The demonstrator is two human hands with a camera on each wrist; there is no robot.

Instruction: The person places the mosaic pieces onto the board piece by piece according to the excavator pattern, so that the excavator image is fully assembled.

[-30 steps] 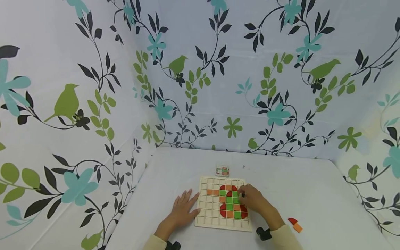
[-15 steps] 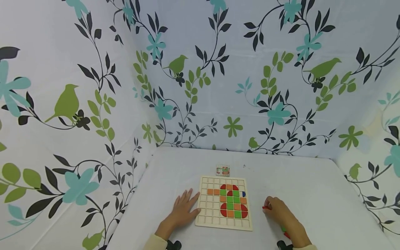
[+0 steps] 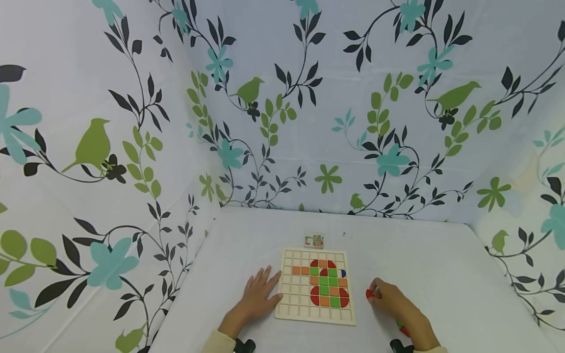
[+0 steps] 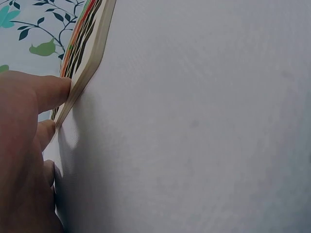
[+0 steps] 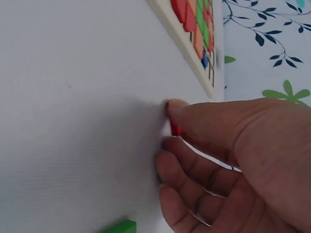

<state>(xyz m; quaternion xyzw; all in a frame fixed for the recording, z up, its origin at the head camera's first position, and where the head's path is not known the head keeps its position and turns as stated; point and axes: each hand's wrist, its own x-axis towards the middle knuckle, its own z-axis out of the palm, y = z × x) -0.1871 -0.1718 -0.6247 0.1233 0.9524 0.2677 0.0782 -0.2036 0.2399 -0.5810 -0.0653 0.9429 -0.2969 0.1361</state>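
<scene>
In the head view, a pale wooden grid board [image 3: 295, 300] lies on the table, with red, orange and green pieces filling part of its right half. A small blue piece [image 3: 343, 273] sits in a cell near its right edge. My left hand [image 3: 257, 298] lies flat with fingers spread, fingertips and thumb at the board's left edge. To the right of the board, my right hand [image 3: 392, 300] pinches a small red piece [image 3: 370, 294] with rounded edge between thumb and fingers. The right wrist view shows the red piece [image 5: 174, 128] mostly covered by the thumb, close over the tabletop.
A small pattern card [image 3: 314, 240] lies just behind the board. Loose green [image 3: 399, 323] and red [image 3: 404, 332] pieces lie beside my right forearm, partly hidden by it. White table cloth [image 3: 441, 260] spreads around, backed by a printed leaf-and-bird curtain [image 3: 282, 122].
My right hand has moved from the board's upper right out to the table on the right, uncovering the blue piece. It picked up the red piece and has since turned it. My left hand stays put.
</scene>
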